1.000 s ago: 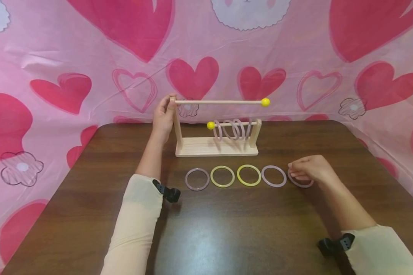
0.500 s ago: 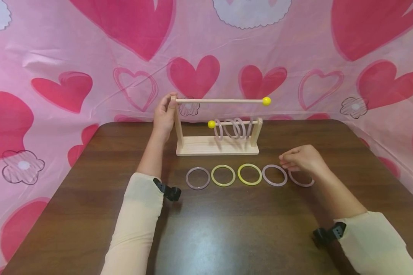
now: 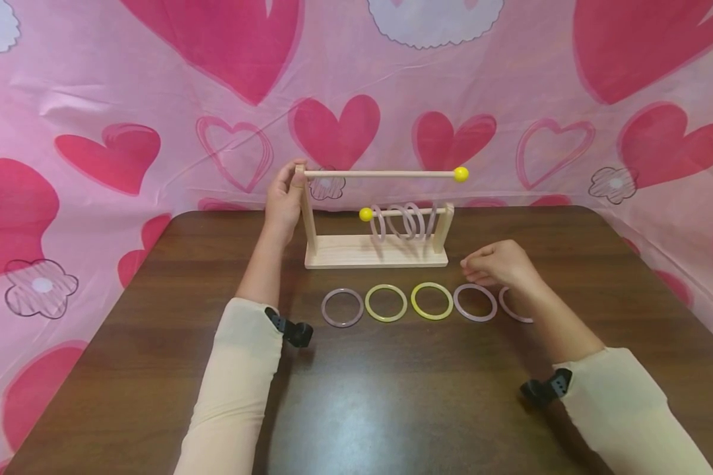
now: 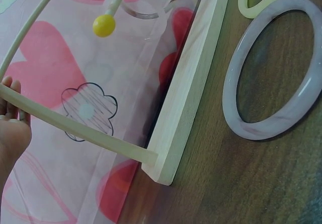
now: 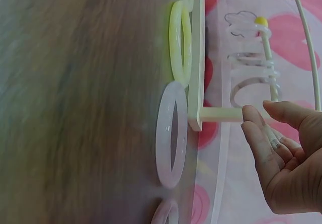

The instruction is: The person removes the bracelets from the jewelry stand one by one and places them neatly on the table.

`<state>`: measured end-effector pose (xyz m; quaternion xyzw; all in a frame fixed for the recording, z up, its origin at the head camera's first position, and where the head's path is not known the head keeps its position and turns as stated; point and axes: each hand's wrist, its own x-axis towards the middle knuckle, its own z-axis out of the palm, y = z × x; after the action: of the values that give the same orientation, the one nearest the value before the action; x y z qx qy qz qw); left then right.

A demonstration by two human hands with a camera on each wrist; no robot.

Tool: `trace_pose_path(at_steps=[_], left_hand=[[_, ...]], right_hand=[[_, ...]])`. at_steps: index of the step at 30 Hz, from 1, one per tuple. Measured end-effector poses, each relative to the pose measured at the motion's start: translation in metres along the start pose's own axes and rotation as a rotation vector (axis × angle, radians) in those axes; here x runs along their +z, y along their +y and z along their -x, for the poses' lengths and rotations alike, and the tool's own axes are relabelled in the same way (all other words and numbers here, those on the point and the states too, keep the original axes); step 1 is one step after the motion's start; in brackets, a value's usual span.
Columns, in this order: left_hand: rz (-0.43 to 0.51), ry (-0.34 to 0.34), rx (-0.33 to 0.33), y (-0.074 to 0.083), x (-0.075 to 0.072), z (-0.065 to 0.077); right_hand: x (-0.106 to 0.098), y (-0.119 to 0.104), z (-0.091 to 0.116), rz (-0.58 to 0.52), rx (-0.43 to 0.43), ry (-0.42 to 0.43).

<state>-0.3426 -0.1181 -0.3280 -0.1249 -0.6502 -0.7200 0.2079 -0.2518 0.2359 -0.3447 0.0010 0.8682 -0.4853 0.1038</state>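
My left hand [image 3: 282, 206] grips the top of the tall post [image 3: 308, 221] of a wooden bangle stand [image 3: 374, 253]. Several pale lilac bangles [image 3: 383, 227] hang on its lower rod, which ends in a yellow ball. The upper rod [image 3: 380, 175] is bare. In the head view my right hand [image 3: 502, 267] is in the air by the stand's right end, above the row of bangles. The right wrist view shows its fingers loosely bent, with nothing between thumb and fingertips. A lilac bangle [image 3: 475, 320] lies just below that hand; another [image 3: 502, 302] is partly covered by the wrist.
Across the brown table [image 3: 344, 396], in front of the stand, the row continues with a yellow bangle [image 3: 432, 318], a pale yellow-green one [image 3: 386, 320] and a lilac one [image 3: 342, 326]. Behind the table hangs a pink cloth [image 3: 451, 79] with hearts.
My right hand has risen from the rightmost bangle and moved left toward the stand. That bangle still lies on the table. The left hand keeps its grip on the post.
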Motion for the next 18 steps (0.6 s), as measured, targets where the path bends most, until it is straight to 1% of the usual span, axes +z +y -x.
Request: trace_pose_path(at_steps=[4, 9, 18], left_hand=[[-0.005, -0.001, 0.007, 0.0, -0.001, 0.0], [-0.007, 0.001, 0.024, 0.002, 0.0, 0.001], [-0.007, -0.002, 0.028, 0.001, 0.0, 0.001]], right_hand=[[0.007, -0.005, -0.007, 0.003, -0.019, 0.007], [0.017, -0.014, -0.016, -0.01, -0.022, 0.011], [0.037, -0.031, -0.029, -0.035, -0.03, 0.009]])
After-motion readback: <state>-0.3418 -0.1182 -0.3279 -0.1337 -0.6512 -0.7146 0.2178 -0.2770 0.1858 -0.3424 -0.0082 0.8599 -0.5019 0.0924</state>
